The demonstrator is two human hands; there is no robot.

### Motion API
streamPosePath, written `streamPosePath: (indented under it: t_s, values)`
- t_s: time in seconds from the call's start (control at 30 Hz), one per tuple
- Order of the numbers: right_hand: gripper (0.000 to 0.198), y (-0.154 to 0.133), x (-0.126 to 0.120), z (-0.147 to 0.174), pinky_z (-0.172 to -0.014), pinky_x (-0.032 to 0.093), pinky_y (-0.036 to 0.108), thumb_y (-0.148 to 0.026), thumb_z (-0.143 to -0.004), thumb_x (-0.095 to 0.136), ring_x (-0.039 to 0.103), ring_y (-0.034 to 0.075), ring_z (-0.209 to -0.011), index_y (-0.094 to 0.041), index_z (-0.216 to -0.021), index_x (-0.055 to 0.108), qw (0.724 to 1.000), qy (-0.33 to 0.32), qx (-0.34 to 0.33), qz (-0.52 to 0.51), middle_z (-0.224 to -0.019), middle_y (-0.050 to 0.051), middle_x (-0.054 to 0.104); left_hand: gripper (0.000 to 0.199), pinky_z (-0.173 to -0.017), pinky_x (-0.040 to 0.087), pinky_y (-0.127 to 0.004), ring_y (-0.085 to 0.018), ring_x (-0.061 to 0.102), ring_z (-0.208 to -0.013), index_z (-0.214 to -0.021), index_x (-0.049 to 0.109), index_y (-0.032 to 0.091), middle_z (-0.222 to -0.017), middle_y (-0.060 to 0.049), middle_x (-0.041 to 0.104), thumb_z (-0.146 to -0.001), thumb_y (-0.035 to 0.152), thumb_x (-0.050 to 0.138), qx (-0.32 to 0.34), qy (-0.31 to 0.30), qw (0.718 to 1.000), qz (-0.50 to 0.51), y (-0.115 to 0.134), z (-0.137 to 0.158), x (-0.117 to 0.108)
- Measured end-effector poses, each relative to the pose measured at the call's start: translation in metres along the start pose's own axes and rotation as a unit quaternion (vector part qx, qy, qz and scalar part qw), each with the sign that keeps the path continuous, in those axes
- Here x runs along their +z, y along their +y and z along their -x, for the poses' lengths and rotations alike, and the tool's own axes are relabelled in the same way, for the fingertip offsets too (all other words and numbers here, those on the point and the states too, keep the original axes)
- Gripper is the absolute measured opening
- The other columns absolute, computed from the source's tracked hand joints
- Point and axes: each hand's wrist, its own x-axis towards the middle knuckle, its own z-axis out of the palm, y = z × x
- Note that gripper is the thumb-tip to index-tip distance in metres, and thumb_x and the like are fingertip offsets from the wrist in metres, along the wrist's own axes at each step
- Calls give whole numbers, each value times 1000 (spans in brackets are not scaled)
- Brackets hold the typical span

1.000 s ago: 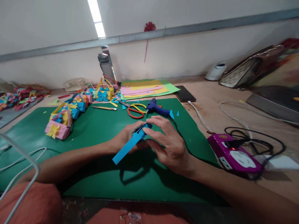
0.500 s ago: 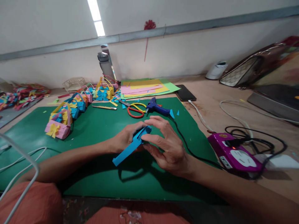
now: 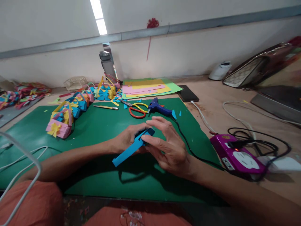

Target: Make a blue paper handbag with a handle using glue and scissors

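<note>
A small blue paper basket (image 3: 129, 152) is held between both hands above the green mat, its strip-like handle sticking out toward the lower left. My left hand (image 3: 128, 137) is closed around its far left side, with most of its fingers hidden. My right hand (image 3: 170, 147) grips the near right side, thumb and fingers pressed on the blue paper. Just beyond the hands lie a blue glue gun (image 3: 158, 107) and scissors (image 3: 137, 112) with red and yellow handles.
Finished paper baskets (image 3: 60, 125) line the mat's left side. A paper cutter knife (image 3: 105, 107), coloured paper sheets (image 3: 150, 88) and a phone (image 3: 188, 93) lie farther back. A purple power strip (image 3: 237, 157) with cables sits at right; a white cable (image 3: 30, 157) loops at left.
Both hands keep hold of the blue basket in nearly the same place. My right fingers have shifted slightly against the paper. The whole view has moved a little.
</note>
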Motion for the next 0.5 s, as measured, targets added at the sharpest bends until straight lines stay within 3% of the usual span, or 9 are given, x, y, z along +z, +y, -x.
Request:
streamPosePath:
  t_s: [0.27, 0.5]
  values:
    - [25, -3, -1, 0, -90, 45, 51, -14, -78, 60, 43, 30, -121, -21, -102, 57, 999, -6, -15, 37, -118, 13, 53, 33, -60, 39, -23, -12, 47, -67, -94, 52, 15, -79, 0, 54, -68, 30, 66, 4, 11, 1000, 24, 1, 1, 2]
    - [16, -2, -3, -1, -91, 45, 50, -13, -77, 60, 45, 30, -119, -17, -93, 60, 999, -1, -8, 46, -117, 15, 55, 37, -65, 41, -25, -13, 47, -71, -102, 52, 16, -82, 0, 54, -70, 29, 64, -21, 6, 1000, -15, 7, 0, 0]
